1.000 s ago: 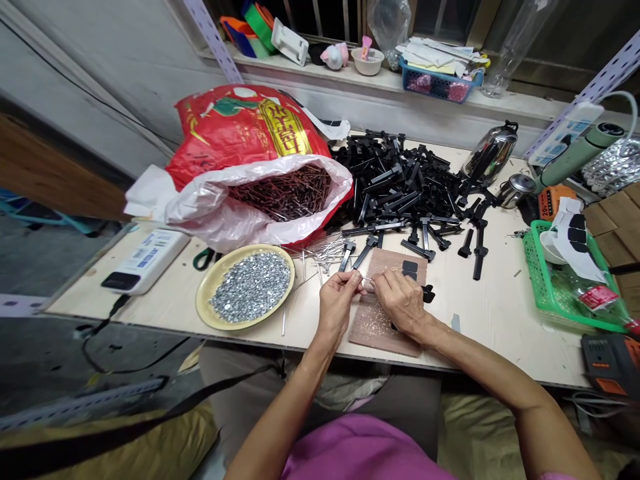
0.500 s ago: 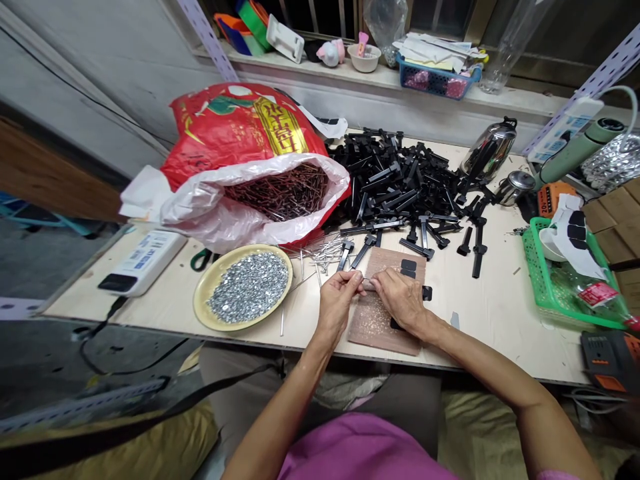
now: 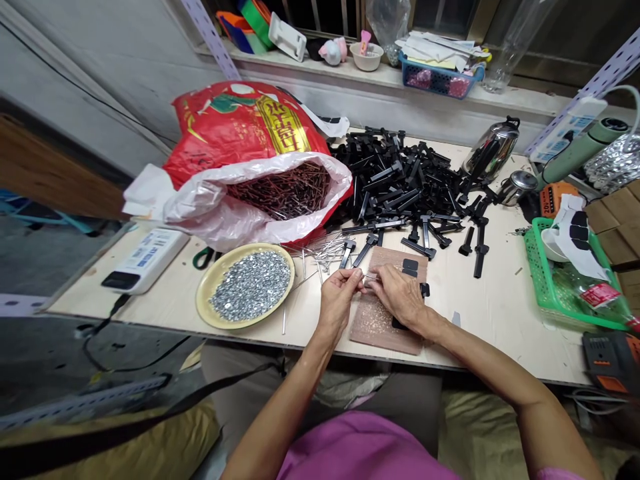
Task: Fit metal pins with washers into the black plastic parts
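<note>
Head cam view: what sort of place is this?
Probably a small home-style workshop doing hand assembly piecework. A heap of black plastic parts, a bag of reddish metal pins and a plate of small silvery fasteners share a plywood bench with a steel kettle.

Left hand (image 3: 339, 300) raised with fingers (image 3: 351, 280) pinched together, right hand (image 3: 400, 298) palm down with fingertips (image 3: 376, 281) just beside them, bare forearms (image 3: 480, 360) angled inward toward each other

Stainless kettle (image 3: 491, 151) and small steel pot (image 3: 518, 188) stand at the table's (image 3: 520, 333) far right, near a green plastic basket (image 3: 550, 280). White power strip (image 3: 145, 260) lies left, green-handled scissors (image 3: 203, 258) just beside it. Blue basket (image 3: 439, 81) sits on the window sill (image 3: 345, 75).
</note>
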